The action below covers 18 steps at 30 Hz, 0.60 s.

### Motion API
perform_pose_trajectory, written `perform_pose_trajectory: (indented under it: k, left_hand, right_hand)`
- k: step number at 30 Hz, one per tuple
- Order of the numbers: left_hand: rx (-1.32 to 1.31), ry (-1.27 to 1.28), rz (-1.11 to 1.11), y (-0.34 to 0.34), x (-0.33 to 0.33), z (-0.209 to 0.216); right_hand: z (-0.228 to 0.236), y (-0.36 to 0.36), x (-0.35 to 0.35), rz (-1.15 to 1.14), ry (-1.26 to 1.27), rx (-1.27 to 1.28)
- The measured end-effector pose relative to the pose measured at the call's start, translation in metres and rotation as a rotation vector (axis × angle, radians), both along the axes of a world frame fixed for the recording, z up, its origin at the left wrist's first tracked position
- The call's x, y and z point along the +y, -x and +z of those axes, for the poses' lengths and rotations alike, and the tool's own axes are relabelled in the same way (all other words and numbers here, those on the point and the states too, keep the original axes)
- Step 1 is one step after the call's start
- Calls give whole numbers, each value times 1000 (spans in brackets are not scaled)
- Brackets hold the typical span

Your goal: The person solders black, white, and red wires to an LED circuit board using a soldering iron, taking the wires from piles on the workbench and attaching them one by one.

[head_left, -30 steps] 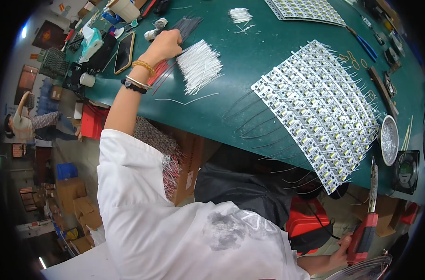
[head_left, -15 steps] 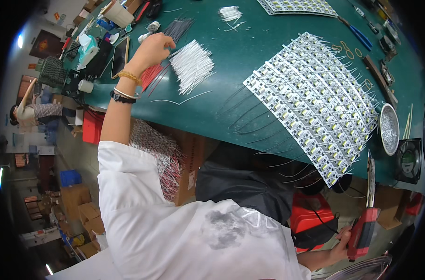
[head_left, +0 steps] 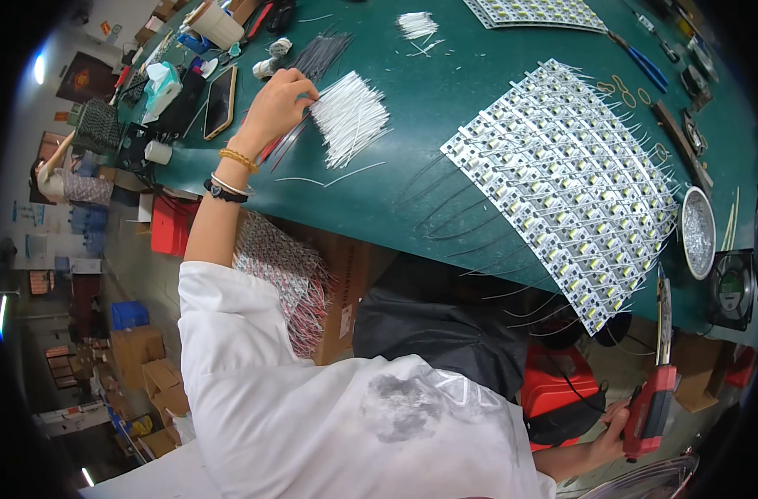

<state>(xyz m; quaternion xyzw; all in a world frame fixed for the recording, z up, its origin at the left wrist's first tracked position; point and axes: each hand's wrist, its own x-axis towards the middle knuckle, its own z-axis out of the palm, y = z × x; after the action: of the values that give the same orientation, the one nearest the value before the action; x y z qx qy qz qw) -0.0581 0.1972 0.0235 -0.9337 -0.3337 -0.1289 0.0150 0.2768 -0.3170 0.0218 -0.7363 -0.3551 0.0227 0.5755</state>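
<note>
One red-and-black tool (head_left: pixel 651 407), slim metal nose

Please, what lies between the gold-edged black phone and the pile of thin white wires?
In the head view, the bare left hand and thin red wires, partly hidden behind it, lie between the phone and the white pile.

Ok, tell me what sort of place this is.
Probably a small electronics assembly workshop: a panel of wired circuit boards lies on the green workbench, near a pile of cut white wires, and the right hand holds what looks like a soldering tool.
</note>
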Motion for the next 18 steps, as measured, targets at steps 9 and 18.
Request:
perform_pose_trajectory:
  k: [9, 18]
  left_hand:
    - [-403, 239, 132, -51, -74, 46]
    - [-530, 632, -227, -151, -229, 27]
  right_hand:
    - [-30, -16, -36, 46, -137, 42]
    - [-21, 41, -26, 48, -269, 540]
